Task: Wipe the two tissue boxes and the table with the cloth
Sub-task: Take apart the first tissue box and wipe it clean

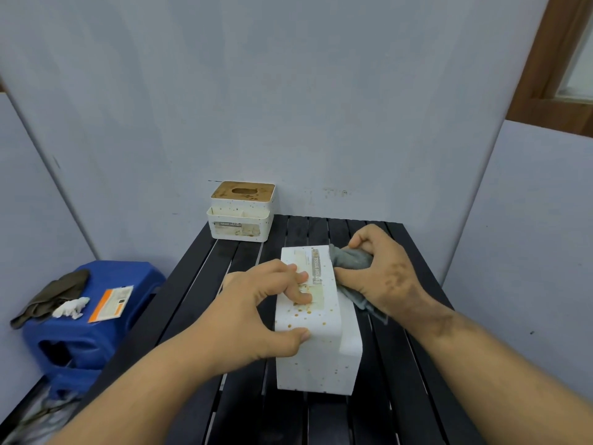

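Okay, quick pass from my remote seat, I log what I see:

near box (316, 319): white, speckled, lying on its side mid-table, label face up, reads "TISSUE HOLDER".
left hand (256, 313): I see it gripping the near box, fingers curled over the label face, thumb on the near edge.
right hand (382, 271): I see fingers curled round the cloth, bunching it against the box's right side.
cloth (353, 263): grey, crumpled, touching the box's right upper edge, a tail hanging under my wrist.
far box (241, 211): white, upright, wooden lid with slot, at the table's far left corner against the wall, well apart from the near one.
table (401, 364): black slats.
stool (96, 316): blue, left of table, carries a dark rag (48, 297), white wad (71, 307), orange-white packet (110, 303).
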The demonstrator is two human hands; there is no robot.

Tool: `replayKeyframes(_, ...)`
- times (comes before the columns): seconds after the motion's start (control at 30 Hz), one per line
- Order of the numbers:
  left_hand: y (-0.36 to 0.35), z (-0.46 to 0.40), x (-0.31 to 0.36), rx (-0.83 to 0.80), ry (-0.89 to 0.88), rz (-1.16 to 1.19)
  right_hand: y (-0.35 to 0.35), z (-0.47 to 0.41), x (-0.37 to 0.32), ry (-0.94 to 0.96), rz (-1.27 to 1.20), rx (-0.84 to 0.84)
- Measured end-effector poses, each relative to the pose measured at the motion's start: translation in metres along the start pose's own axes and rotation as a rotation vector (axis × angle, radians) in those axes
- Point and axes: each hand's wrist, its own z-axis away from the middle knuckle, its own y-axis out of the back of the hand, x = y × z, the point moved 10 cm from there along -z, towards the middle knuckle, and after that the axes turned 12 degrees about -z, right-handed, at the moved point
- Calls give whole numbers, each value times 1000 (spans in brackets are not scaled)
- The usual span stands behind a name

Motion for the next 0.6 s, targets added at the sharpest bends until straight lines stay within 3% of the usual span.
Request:
replayKeyframes(0.17,0,1,3,43,-22,-29,-1,-2,3,-63,-3,-169)
replayKeyframes(0.37,3,2,6,71,-45,-18,16,10,-6,-69,112,-262)
replayKeyframes(0.6,3,3,6,79,-44,-18,0,58,-24,-60,49,-375)
